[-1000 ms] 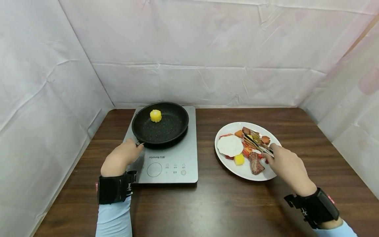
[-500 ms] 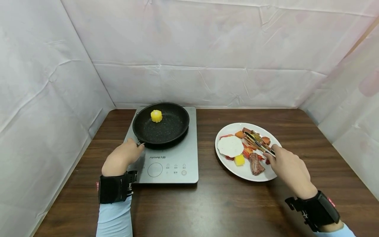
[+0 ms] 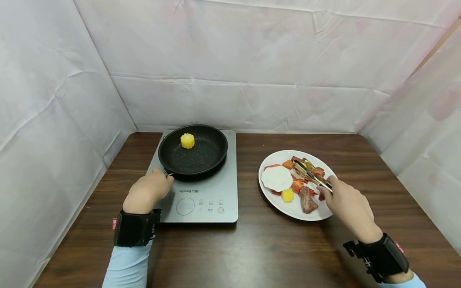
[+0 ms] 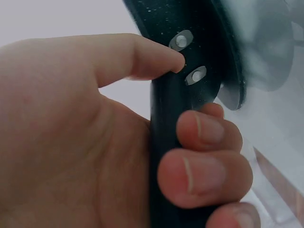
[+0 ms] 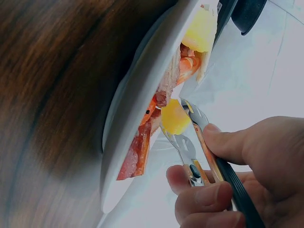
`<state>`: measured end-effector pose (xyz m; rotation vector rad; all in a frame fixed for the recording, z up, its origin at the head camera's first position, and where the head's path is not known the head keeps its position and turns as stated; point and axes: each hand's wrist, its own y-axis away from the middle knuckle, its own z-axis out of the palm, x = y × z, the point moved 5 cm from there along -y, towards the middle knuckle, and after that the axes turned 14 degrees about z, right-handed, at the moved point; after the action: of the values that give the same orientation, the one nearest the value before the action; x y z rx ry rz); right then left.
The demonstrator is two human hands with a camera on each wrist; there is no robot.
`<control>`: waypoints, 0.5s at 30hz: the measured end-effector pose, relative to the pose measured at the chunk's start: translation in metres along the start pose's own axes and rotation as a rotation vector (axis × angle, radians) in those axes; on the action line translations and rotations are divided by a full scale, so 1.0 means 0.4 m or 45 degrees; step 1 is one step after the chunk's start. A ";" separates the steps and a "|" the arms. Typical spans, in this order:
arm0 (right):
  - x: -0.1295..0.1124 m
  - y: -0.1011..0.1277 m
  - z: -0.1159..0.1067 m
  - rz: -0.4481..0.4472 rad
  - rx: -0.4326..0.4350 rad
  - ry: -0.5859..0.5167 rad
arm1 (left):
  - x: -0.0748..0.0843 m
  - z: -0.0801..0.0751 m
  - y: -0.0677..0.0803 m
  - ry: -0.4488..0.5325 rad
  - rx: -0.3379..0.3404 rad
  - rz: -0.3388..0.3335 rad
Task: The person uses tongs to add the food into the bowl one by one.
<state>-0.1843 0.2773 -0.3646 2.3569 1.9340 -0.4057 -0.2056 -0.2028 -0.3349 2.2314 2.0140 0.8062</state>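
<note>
The left hand (image 3: 145, 193) is wrapping its fingers (image 4: 202, 130) round the pan handle (image 4: 171, 142), thumb lying along the top by the rivets; the frying pan (image 3: 193, 149) is sitting on the induction cooker (image 3: 201, 188) at the left of the bench (image 3: 259, 248), with one corn piece (image 3: 187, 141) lying in it near the far rim. The right hand (image 3: 347, 206) is gripping a pair of tongs (image 3: 312, 175), fingers (image 5: 204, 199) squeezing the arms together; the tong tips are clamping a yellow chunk (image 5: 175, 117) over the white plate (image 3: 288, 210), which is holding mixed food at the right of the bench.

Judgement: the yellow chunk is looking small, light and fairly firm, with a smooth surface likely to slip; a hold across its widest part, with steady moderate squeeze, is appearing safest, since hard pressure could pop it out of the tips. The pan is looking rigid and moderately heavy; the handle grip close to the rivets is giving good control against tilting.
</note>
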 end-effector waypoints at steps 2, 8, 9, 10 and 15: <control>0.001 0.001 -0.003 0.007 0.010 -0.004 | -0.002 -0.002 0.000 -0.010 -0.001 0.010; -0.001 0.002 -0.003 0.018 -0.009 -0.007 | -0.033 -0.008 -0.003 -0.017 -0.006 0.060; -0.002 0.002 -0.001 0.022 -0.017 -0.007 | -0.040 -0.010 -0.004 -0.012 -0.009 0.069; -0.003 0.003 0.000 0.026 -0.024 -0.006 | -0.047 -0.012 -0.004 -0.006 -0.016 0.075; -0.008 0.002 0.000 0.041 -0.040 -0.007 | -0.077 -0.023 -0.009 -0.002 -0.044 0.106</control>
<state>-0.1839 0.2740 -0.3639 2.3615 1.8827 -0.3764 -0.2136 -0.2338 -0.3389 2.3098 1.9029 0.8395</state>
